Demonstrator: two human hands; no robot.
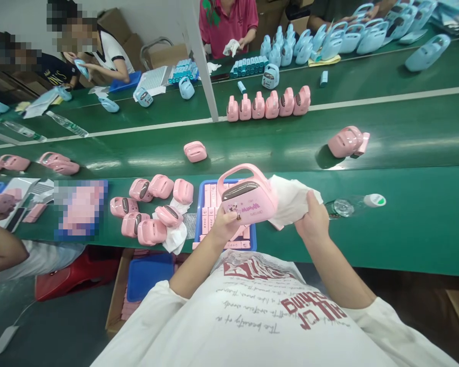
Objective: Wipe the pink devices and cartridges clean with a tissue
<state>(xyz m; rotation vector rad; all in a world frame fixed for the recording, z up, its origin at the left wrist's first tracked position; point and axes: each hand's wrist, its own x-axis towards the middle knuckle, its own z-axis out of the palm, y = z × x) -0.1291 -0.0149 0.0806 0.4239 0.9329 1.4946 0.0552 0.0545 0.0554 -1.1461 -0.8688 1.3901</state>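
A pink plastic device with a carrying handle [252, 199], a dark glossy panel and printed lettering is held up in front of me. My left hand [225, 224] grips its lower left part, with the thumb on the printed face. On the right, my right hand [314, 216] is closed on a white cloth [292, 199], which touches the device's right side. Beneath the device sits a blue tray [200, 204] holding several pink rectangular parts [210, 216], partly covered by the device and my left hand.
Several pink devices [152, 232] cluster left of the tray beside a crumpled white cloth [175, 238]. A clear bottle [344, 207] lies to the right. On the conveyor [145, 137] stand more pink devices [346, 141]. Co-workers sit across and to my left; blue devices [371, 36] line the far table.
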